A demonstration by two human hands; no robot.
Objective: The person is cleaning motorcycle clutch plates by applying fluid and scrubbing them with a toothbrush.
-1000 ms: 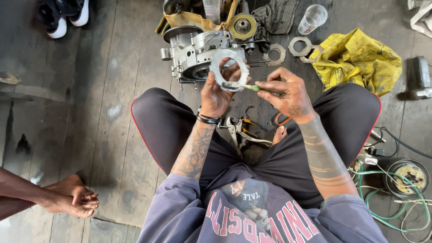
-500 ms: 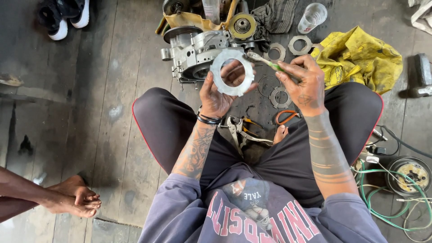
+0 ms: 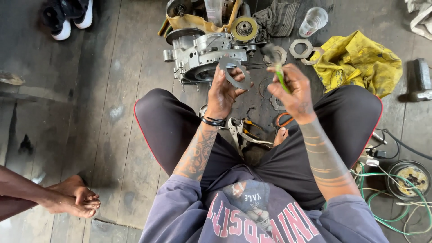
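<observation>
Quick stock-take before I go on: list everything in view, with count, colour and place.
metal ring: one, grey, held in the left hand
green-handled tool: one, held in the right hand
engine block: one, silver, floor ahead of the knees
loose rings: several, grey, floor by the yellow cloth
yellow cloth: one, upper right
plastic cup: one, clear, top
pliers: one, between the legs
shoes: two, black-white, top left
green wires: bundle, lower right
bare feet: another person's, lower left
left hand: one
right hand: one

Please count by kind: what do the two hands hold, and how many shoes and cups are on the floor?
Flat metal ring, in left hand: 1
Green-handled tool, in right hand: 1
Shoes: 2
Clear cup: 1
Total: 5
</observation>
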